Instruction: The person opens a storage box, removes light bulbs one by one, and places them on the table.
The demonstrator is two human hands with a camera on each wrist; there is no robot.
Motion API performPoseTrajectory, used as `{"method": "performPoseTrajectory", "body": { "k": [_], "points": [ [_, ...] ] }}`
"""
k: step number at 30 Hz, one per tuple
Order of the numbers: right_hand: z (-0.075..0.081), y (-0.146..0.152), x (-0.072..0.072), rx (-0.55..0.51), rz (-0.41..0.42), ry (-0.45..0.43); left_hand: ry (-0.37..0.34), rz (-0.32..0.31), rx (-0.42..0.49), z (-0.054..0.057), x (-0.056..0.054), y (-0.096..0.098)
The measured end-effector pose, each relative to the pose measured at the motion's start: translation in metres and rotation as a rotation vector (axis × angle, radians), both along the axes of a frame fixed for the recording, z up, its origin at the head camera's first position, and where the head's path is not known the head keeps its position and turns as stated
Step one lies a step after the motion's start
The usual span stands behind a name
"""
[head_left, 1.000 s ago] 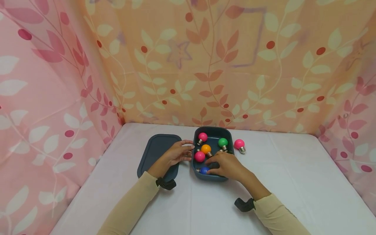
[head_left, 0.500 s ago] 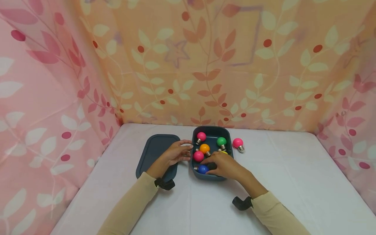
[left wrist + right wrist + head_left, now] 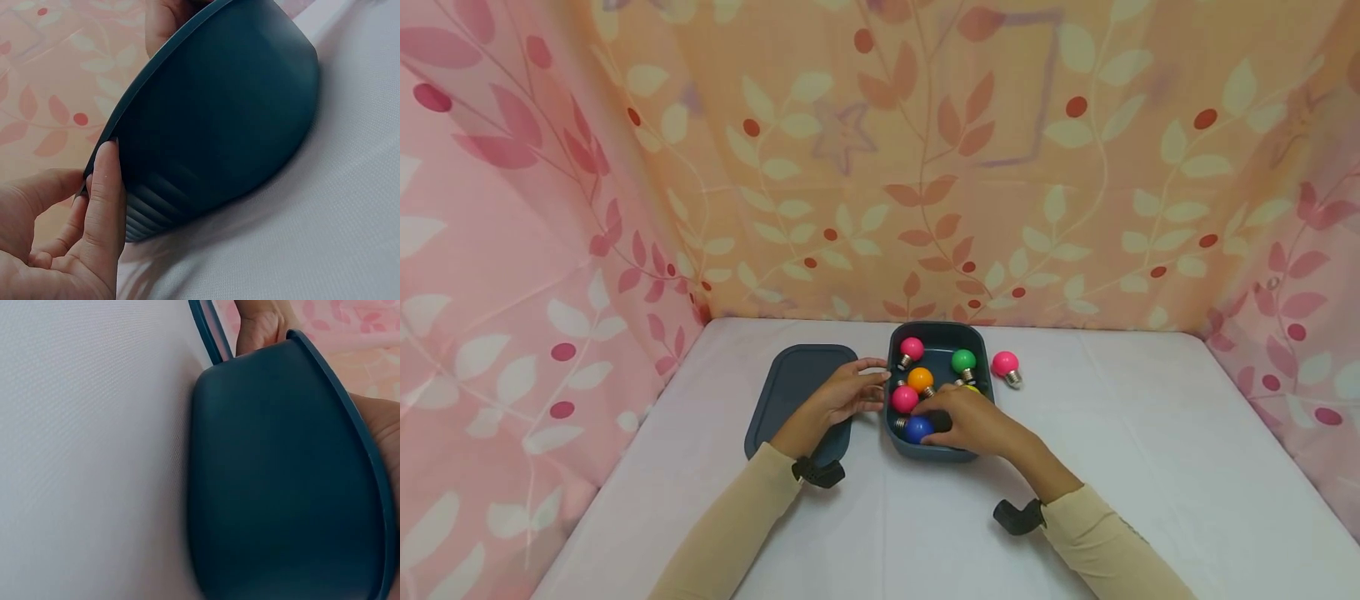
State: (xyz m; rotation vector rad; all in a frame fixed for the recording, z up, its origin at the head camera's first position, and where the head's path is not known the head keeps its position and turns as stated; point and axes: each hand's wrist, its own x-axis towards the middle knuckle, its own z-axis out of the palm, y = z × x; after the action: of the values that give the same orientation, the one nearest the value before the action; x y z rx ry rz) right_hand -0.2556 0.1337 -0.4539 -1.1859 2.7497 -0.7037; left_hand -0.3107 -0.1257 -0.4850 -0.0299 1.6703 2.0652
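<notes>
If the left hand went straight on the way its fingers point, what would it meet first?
The left hand would likely first meet the dark blue, rounded-rectangular box, seemingly plastic, at its side wall; in the left wrist view the fingers appear to touch it.

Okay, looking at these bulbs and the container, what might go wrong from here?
1. The right grip curves around the blue bulb, close to the inner pink bulb; shifting it could knock the two together.
2. The outer pink bulb lies on the table beside the container; a nudge might set it rolling.
3. In the head view, the arm behind the left grip crosses over the lid; pulling back might drag it.
</notes>
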Motion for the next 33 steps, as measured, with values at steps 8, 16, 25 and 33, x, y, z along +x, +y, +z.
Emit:
{"method": "performPoseTrajectory", "body": {
  "k": [8,16,25,33],
  "points": [
    [0.011,0.014,-0.004,-0.199,-0.033,-0.140,0.000,-0.006,-0.008,0.003,0.000,0.001],
    [0.029,0.035,-0.007,-0.364,-0.122,-0.186,-0.007,-0.003,-0.003,0.000,-0.001,0.000],
    [0.040,0.054,-0.013,-0.465,-0.189,-0.172,-0.006,0.002,0.007,-0.002,-0.003,-0.001],
    [0.043,0.065,-0.016,-0.462,-0.255,-0.159,-0.012,-0.002,0.005,-0.002,-0.002,-0.001]
  ]
}}
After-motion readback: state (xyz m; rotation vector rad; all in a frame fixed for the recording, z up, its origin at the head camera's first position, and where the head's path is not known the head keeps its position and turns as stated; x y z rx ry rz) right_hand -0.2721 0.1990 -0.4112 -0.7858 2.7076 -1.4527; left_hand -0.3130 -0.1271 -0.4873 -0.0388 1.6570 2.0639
